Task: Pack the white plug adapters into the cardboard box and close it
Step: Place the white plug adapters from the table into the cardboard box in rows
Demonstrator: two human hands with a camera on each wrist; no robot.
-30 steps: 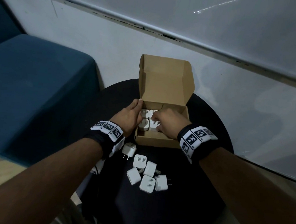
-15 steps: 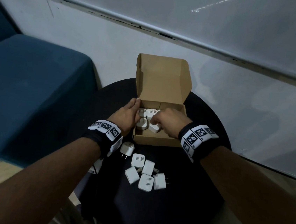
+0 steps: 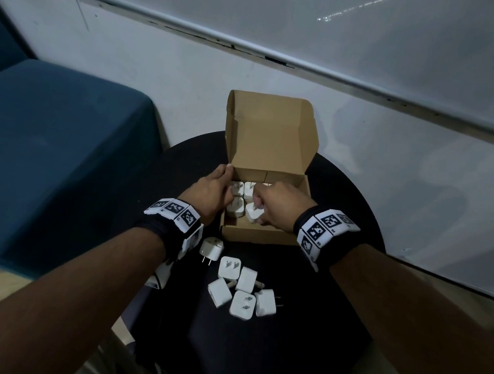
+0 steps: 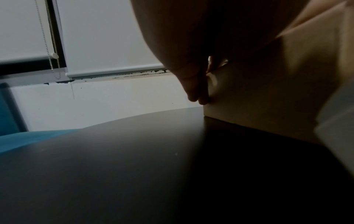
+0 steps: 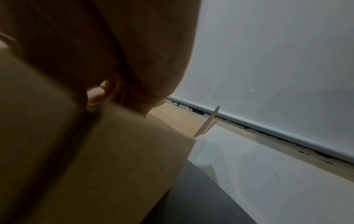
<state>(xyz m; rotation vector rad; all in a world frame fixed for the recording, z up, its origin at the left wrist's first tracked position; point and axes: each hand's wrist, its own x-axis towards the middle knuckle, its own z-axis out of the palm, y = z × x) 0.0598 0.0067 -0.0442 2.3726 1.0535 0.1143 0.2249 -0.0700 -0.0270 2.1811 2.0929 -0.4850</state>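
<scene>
An open cardboard box stands on a round black table, its lid upright at the back. Several white plug adapters lie in its left half. My left hand grips the box's left wall, thumb inside and fingers flat against the outside of the box. My right hand reaches into the box and pinches one white adapter in curled fingers. Several loose adapters lie in a cluster in front of the box, one round-backed adapter nearest my left wrist.
A blue upholstered seat stands against the table's left side. A white wall with a blind's bottom rail runs close behind the box. The right half of the box shows bare cardboard.
Both hands have stayed at the box. The right hand has shifted slightly toward the front with its adapter, now beside the front-left one. The loose adapters have not moved.
</scene>
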